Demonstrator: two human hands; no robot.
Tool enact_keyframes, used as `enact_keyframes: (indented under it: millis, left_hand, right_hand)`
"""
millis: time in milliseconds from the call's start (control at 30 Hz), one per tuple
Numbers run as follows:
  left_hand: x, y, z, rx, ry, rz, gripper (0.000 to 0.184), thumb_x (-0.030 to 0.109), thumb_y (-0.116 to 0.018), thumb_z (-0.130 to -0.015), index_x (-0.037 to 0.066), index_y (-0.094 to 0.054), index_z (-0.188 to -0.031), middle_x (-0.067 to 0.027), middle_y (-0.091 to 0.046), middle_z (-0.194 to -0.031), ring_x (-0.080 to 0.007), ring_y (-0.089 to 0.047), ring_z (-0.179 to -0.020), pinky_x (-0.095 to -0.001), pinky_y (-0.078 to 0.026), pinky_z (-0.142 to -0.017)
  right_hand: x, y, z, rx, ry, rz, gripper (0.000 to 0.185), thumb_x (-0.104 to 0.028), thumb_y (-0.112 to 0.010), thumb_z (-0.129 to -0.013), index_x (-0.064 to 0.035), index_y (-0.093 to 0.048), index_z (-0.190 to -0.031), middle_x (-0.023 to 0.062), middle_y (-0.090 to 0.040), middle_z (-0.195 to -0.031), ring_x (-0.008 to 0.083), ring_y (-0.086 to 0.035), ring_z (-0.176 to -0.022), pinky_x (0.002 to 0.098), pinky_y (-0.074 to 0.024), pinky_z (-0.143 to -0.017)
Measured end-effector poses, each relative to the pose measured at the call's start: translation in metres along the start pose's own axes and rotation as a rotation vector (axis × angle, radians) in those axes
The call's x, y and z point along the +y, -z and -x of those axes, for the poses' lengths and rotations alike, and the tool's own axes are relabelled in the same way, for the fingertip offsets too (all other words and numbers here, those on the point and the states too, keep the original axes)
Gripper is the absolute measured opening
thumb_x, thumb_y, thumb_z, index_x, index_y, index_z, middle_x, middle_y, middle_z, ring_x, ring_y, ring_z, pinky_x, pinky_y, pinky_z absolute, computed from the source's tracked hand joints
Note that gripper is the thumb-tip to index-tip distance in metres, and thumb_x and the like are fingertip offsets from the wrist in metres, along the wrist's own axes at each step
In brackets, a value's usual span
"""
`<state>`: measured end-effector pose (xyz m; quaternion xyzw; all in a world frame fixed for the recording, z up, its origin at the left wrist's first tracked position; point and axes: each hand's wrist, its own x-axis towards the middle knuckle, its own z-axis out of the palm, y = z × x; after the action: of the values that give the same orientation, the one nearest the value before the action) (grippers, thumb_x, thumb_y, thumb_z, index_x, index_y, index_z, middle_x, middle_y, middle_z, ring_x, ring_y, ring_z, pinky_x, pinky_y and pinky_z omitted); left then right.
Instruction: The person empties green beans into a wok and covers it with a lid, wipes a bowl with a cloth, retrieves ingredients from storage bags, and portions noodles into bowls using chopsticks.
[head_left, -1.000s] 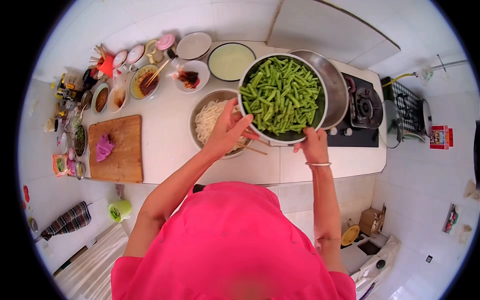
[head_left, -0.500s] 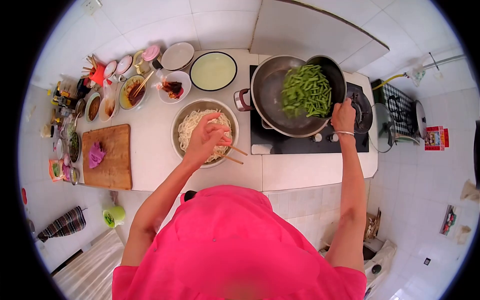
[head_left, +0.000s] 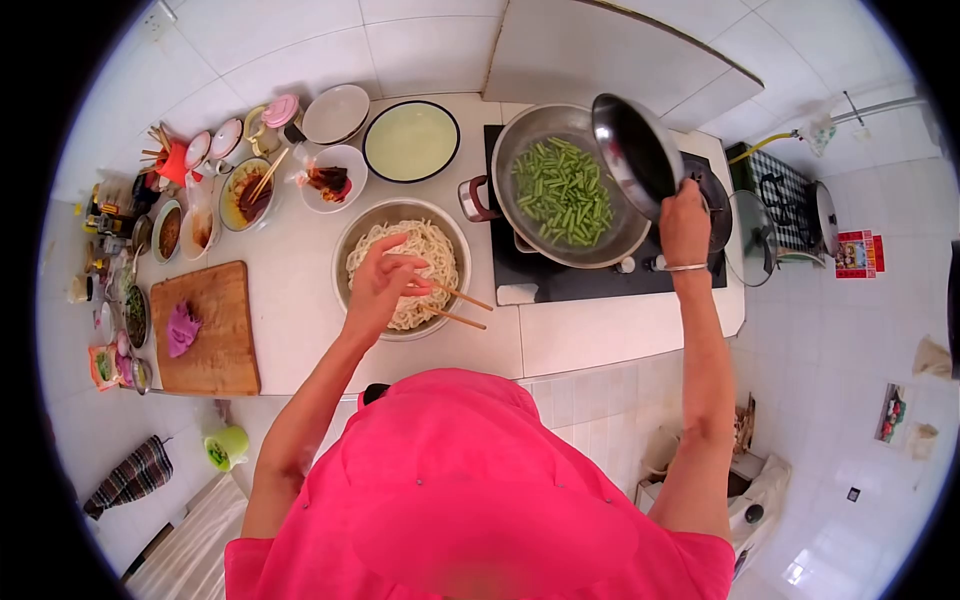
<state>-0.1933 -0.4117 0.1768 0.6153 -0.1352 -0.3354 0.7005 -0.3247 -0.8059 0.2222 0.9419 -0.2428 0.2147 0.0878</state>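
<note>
My right hand [head_left: 685, 225] grips the handle of a dark pan [head_left: 640, 160], tilted above the right side of a wide steel wok [head_left: 515, 215]. Cut green beans [head_left: 565, 195] lie spread in the wok. To the left, my left hand [head_left: 380, 285] hovers over a steel bowl [head_left: 345, 300] of pale noodles [head_left: 425, 250], its fingers apart and slightly curled. A pair of chopsticks [head_left: 462, 295] leans over the bowl's front right rim; their far ends are hidden by the noodles and my fingers, which do not appear closed on them.
The wok sits on a black stove [head_left: 560, 285]. A green-tinted dish [head_left: 410, 140], a bowl of dark red sauce [head_left: 335, 190] and a sauce bowl with chopsticks [head_left: 240, 200] stand behind. A cutting board [head_left: 215, 340] with a purple cloth-like item [head_left: 182, 330] is leftmost. A glass lid [head_left: 752, 240] is right.
The beans, earlier blurred and falling from the tilted pan, now lie in the wok. The pan is tipped further and looks emptied. My left hand has drawn left from the chopsticks.
</note>
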Motion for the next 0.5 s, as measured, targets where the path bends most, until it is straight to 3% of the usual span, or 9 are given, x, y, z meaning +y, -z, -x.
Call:
enact_keyframes:
  millis: [167,267,367,500]
  left_hand:
    - [0.000,0.007,-0.001,0.014,0.000,-0.002,0.040,0.006,-0.048,-0.089,0.000,-0.034,-0.126,-0.0159,-0.059,-0.099,-0.0177,-0.061,-0.078,-0.0312,-0.055,-0.072]
    - [-0.004,0.013,0.000,0.028,0.006,0.004,0.040,0.006,-0.048,-0.089,0.000,-0.034,-0.126,-0.0157,-0.059,-0.099,-0.0178,-0.061,-0.078,-0.0312,-0.055,-0.071]
    - [-0.006,0.021,-0.002,0.047,0.022,-0.008,0.041,0.007,-0.048,-0.089,0.000,-0.034,-0.127,-0.0155,-0.059,-0.099,-0.0178,-0.061,-0.078,-0.0311,-0.055,-0.071]
    - [-0.004,0.022,-0.004,0.043,0.030,0.003,0.041,0.007,-0.048,-0.089,0.000,-0.034,-0.127,-0.0151,-0.059,-0.099,-0.0177,-0.061,-0.078,-0.0309,-0.055,-0.071]
  right_hand:
    - [-0.021,-0.010,0.014,-0.080,0.034,-0.075,0.017,-0.013,-0.049,-0.083,-0.0034,-0.042,-0.096,0.0181,-0.056,-0.081,0.0365,-0.060,-0.061,0.0419,-0.0510,-0.054]
    - [-0.012,-0.011,0.006,-0.011,-0.123,-0.099,0.017,-0.012,-0.048,-0.083,-0.0024,-0.041,-0.096,0.0201,-0.057,-0.084,0.0378,-0.060,-0.063,0.0418,-0.0509,-0.054]
    - [-0.010,-0.007,0.002,-0.012,-0.064,-0.074,0.018,-0.011,-0.048,-0.083,-0.0013,-0.041,-0.096,0.0226,-0.057,-0.087,0.0392,-0.059,-0.065,0.0432,-0.0503,-0.055]
    - [-0.007,0.007,-0.007,0.089,-0.181,-0.110,0.019,-0.010,-0.048,-0.084,0.0010,-0.041,-0.098,0.0242,-0.057,-0.086,0.0422,-0.058,-0.071,0.0471,-0.0483,-0.061]
